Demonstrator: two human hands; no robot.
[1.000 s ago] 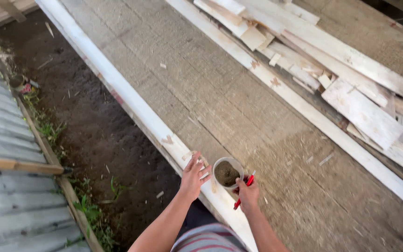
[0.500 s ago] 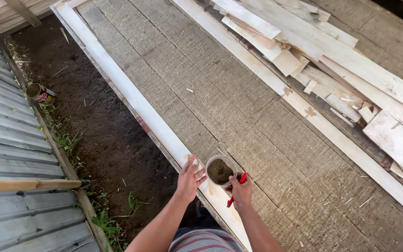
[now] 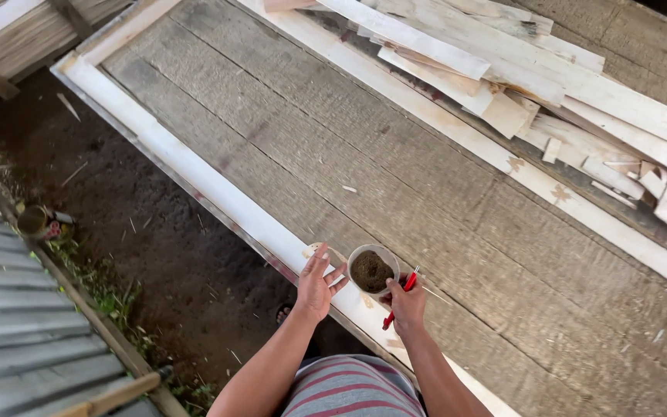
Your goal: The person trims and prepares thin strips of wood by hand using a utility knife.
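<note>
My left hand [image 3: 316, 284] lies flat with spread fingers on a long white-painted board [image 3: 194, 181] at the edge of a large wooden panel [image 3: 395, 177]. Just to its right stands a small round cup [image 3: 371, 271] filled with brown powdery stuff, resting on the same board. My right hand [image 3: 408, 303] touches the cup's side and holds a red pen [image 3: 401, 296] that points down toward me.
A pile of loose white planks and offcuts [image 3: 519, 85] lies along the panel's far right. A second long white board [image 3: 503, 166] runs beside it. Dark soil [image 3: 140, 232] lies left, with corrugated metal sheets [image 3: 9, 309] and a small can [image 3: 36, 220].
The view has swung so the panel's far corner and the plank pile show more. Both hands stay by the cup on the board.
</note>
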